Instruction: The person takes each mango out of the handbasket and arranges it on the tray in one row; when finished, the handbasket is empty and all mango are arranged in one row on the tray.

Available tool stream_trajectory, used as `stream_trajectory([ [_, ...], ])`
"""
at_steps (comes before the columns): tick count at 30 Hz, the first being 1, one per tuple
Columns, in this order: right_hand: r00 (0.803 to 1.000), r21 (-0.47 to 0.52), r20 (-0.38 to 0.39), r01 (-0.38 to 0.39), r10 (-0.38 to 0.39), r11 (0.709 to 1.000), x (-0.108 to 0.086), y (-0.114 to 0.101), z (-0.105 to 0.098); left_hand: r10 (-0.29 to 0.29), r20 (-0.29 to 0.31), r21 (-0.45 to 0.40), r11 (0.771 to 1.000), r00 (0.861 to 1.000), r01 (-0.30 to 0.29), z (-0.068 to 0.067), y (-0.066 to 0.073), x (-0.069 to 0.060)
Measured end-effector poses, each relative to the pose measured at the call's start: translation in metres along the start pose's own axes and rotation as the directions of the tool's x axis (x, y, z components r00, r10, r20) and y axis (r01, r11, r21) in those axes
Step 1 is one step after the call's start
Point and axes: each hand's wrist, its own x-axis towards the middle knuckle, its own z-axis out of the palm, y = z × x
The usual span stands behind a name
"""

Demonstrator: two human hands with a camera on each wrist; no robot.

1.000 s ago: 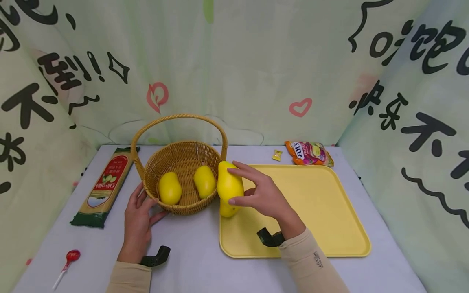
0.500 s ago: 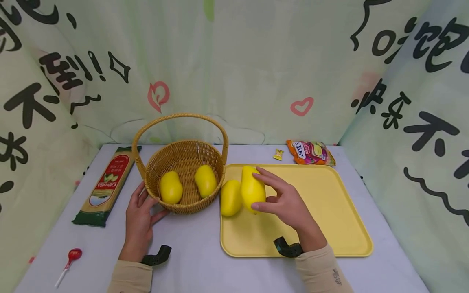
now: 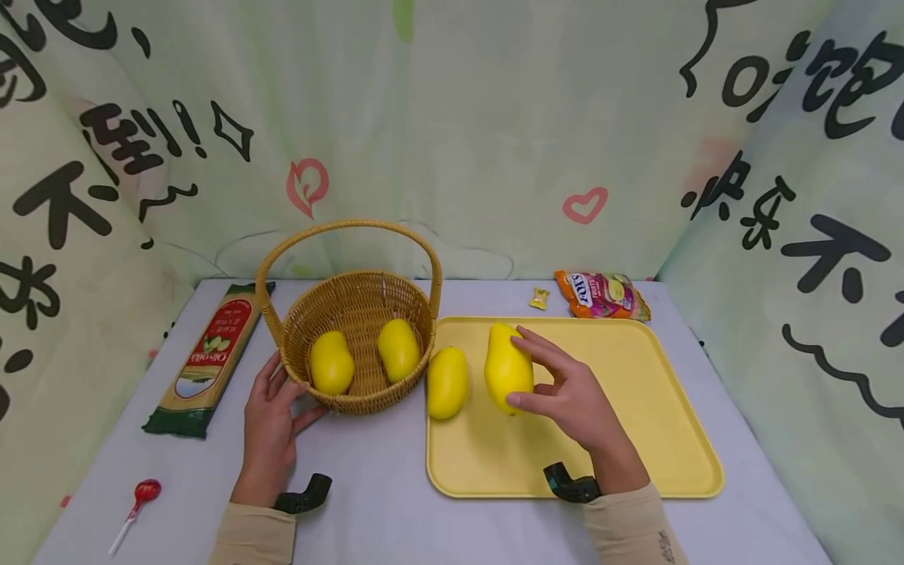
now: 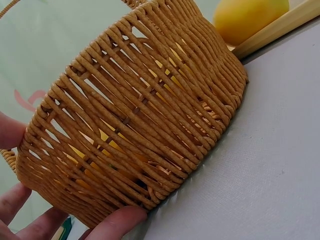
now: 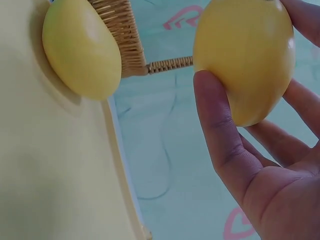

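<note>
My right hand (image 3: 575,400) holds a yellow mango (image 3: 508,369) between thumb and fingers, above the left part of a yellow tray (image 3: 565,471). In the right wrist view, the thumb presses one side of the held mango (image 5: 245,55). A second mango (image 3: 447,383) lies at the tray's left edge, close to the wicker basket (image 3: 356,404). Inside the basket, two more mangoes sit apart, the left mango (image 3: 332,362) and the right mango (image 3: 399,351). My left hand (image 3: 271,439) holds the basket's near left side; its fingertips touch the weave (image 4: 130,110) in the left wrist view.
A green and tan packet (image 3: 208,357) with a red label lies left of the basket. Toward the front left is a red lollipop (image 3: 141,498). Behind the tray are a candy bag (image 3: 603,296) and a small yellow wrapped candy (image 3: 539,298). The basket's tall handle (image 3: 346,224) arches upward.
My right hand has carried its mango rightward, away from the basket and over the tray, uncovering the mango at the tray's left edge. The left hand stays at the basket.
</note>
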Motion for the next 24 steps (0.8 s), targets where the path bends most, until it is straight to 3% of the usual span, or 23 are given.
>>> stream_trajectory([
  [12,0.997,-0.057,-0.033,-0.068,0.066,0.996,-0.001,0.020,-0.008,-0.006,0.001,0.001,1.000,1.000,0.006,0.000,0.000,-0.001],
  [24,0.985,-0.171,-0.012,-0.170,0.171,0.970,0.016,0.044,0.013,0.001,-0.003,0.008,1.000,1.000,-0.001,0.001,0.001,-0.003],
])
